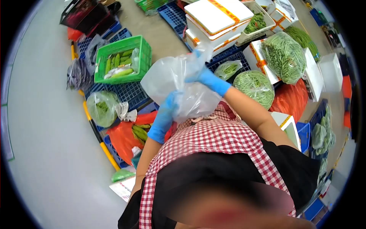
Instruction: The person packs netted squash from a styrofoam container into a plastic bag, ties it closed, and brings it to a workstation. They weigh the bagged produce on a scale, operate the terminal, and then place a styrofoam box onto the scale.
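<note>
A large translucent plastic bag hangs crumpled in front of my checked apron, held between both hands. My left hand, in a blue glove, is closed on the bag's lower left side. My right hand, gloved the same way, grips the bag higher up and to the right; motion smears its fingers. The bag looks see-through, with no contents that I can make out. Left of it, a green crate holds long green vegetables.
White foam boxes are stacked ahead on blue pallets. To the right sit bagged long green beans, another bean bag and a red bag. A yellow-and-black rail runs along the left, near a bag of greens.
</note>
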The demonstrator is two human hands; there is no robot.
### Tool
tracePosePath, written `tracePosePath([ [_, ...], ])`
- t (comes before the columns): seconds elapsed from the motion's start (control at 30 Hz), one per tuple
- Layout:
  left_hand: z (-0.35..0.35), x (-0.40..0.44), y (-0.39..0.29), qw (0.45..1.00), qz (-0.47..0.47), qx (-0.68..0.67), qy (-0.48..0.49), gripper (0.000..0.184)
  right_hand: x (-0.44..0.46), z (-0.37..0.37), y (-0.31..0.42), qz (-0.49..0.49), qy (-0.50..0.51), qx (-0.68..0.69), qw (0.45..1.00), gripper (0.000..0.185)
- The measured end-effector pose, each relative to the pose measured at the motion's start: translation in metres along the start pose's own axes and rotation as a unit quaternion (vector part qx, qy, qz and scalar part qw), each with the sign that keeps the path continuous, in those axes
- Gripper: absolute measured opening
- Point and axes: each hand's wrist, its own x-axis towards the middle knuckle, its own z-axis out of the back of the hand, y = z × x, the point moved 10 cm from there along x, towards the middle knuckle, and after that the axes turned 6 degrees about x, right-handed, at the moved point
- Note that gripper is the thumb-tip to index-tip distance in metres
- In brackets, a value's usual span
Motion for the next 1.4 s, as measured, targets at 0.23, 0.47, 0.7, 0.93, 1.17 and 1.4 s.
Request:
tracePosePath([
  [0.23,0.203,0.076,0.057,0.958,0.02,0.195,-0.209,0.021,0.097,-0.035,0.0,-0.195,0.029,0.293,0.936,0.028],
  [0.47,0.306,0.07,0.023,0.892,0.094,0.095,-0.432,0.034,0.139,0.145,-0.163,-0.364,-0.368,0.401,0.756,0.07],
  [0.7,0.289,0.223,-0.046,0.876,0.195,0.133,-0.421,0.035,0.202,0.211,-0.206,-0.371,-0.495,0.487,0.616,0.069],
  [0.93,0.234,0.374,-0.154,0.929,0.147,0.171,-0.292,0.034,0.298,0.435,0.058,0.077,-0.494,0.243,0.831,0.048],
  [1.17,0.131,0.531,-0.226,0.954,0.106,0.279,-0.007,0.031,0.424,0.215,0.05,0.043,-0.149,-0.152,0.976,0.098],
  [1.4,0.109,0.619,-0.3,0.896,-0.122,0.402,0.145,0.051,0.511,0.177,-0.051,-0.025,-0.307,-0.078,0.948,0.031],
])
